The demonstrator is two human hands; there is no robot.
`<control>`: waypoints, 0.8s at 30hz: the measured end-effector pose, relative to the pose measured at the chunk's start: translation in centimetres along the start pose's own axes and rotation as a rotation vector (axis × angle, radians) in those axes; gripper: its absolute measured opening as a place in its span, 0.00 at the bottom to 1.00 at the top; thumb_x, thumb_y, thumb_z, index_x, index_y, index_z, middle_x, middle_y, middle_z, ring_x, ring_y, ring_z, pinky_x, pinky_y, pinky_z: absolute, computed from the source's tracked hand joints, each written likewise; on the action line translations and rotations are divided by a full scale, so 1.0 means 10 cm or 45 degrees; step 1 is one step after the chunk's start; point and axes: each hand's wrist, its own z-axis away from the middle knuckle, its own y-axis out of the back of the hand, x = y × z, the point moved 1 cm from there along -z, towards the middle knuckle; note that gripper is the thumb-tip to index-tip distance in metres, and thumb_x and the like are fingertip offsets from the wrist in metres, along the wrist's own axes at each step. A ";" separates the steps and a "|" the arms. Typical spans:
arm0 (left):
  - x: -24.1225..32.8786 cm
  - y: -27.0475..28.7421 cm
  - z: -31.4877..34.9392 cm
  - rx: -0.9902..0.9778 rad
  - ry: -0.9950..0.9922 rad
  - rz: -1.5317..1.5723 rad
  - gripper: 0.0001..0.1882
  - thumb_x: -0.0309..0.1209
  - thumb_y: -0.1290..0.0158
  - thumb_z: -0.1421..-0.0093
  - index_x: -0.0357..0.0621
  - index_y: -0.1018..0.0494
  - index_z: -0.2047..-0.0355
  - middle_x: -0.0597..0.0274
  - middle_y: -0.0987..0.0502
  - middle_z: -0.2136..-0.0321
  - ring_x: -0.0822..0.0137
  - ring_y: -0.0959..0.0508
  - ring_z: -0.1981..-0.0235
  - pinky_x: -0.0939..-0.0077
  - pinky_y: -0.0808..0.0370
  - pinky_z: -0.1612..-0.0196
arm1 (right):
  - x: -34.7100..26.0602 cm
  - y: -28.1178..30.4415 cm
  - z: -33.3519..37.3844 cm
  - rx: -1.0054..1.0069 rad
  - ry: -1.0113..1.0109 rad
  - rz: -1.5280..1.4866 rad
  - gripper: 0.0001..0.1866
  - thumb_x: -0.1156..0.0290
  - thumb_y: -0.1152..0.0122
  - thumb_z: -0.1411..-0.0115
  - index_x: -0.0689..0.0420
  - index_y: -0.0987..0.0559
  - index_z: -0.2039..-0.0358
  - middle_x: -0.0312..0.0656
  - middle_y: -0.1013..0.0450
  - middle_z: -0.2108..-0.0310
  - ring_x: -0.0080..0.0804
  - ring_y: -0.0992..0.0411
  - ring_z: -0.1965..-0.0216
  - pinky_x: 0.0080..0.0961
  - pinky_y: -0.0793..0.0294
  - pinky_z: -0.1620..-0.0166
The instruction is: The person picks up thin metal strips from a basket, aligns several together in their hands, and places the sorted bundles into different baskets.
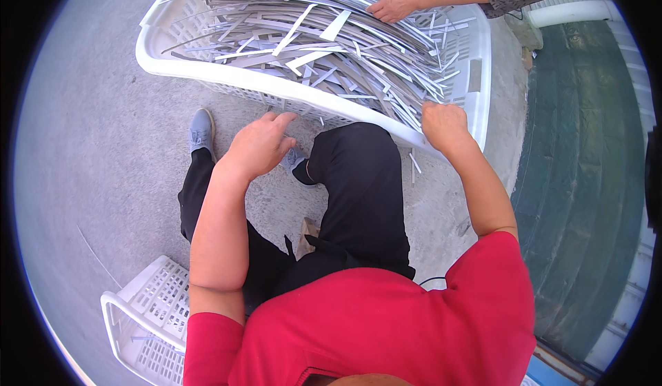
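Note:
A large white plastic basket (227, 74) with slotted walls stands before me. It holds a heap of long, thin grey and white strips (289, 38), whose material I cannot tell. My left hand (258, 143) hovers over the floor just short of the near rim, fingers apart and holding nothing. At the right end of that rim, my right hand (445, 124) is closed beside the strip ends. What its fingers grip, a strip or the rim, is hidden. Across the basket, a co-worker's hand (394, 7) rests on the strips.
A smaller white slotted basket (162, 296) lies on the concrete floor (103, 145) at lower left. Dark green sheeting (579, 179) runs along the right side. A few loose white strips (415, 163) lie below the large basket's near right side.

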 end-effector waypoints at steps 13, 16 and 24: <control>0.00 -0.13 0.21 -0.063 0.032 -0.161 0.21 0.33 0.49 0.45 0.41 0.35 0.51 0.43 0.28 0.59 0.46 0.28 0.58 0.60 0.31 0.55 | 0.88 -2.26 2.62 0.246 -0.777 -0.772 0.10 0.69 0.59 0.39 0.61 0.30 0.67 0.50 0.28 0.75 0.45 0.27 0.75 0.38 0.30 0.69; 0.03 -0.21 0.38 -0.016 0.072 -0.160 0.21 0.33 0.49 0.45 0.40 0.34 0.51 0.44 0.28 0.59 0.47 0.28 0.57 0.62 0.31 0.55 | 0.37 -2.72 2.84 0.286 -0.849 -1.523 0.11 0.69 0.59 0.37 0.62 0.30 0.66 0.44 0.29 0.77 0.33 0.28 0.76 0.28 0.29 0.69; 0.24 -0.29 0.81 0.119 0.019 0.422 0.24 0.33 0.48 0.42 0.39 0.37 0.47 0.49 0.29 0.54 0.59 0.28 0.54 0.67 0.30 0.53 | -0.31 -1.32 1.97 0.470 -0.150 -1.799 0.12 0.67 0.58 0.36 0.62 0.29 0.64 0.41 0.29 0.78 0.30 0.29 0.78 0.28 0.30 0.73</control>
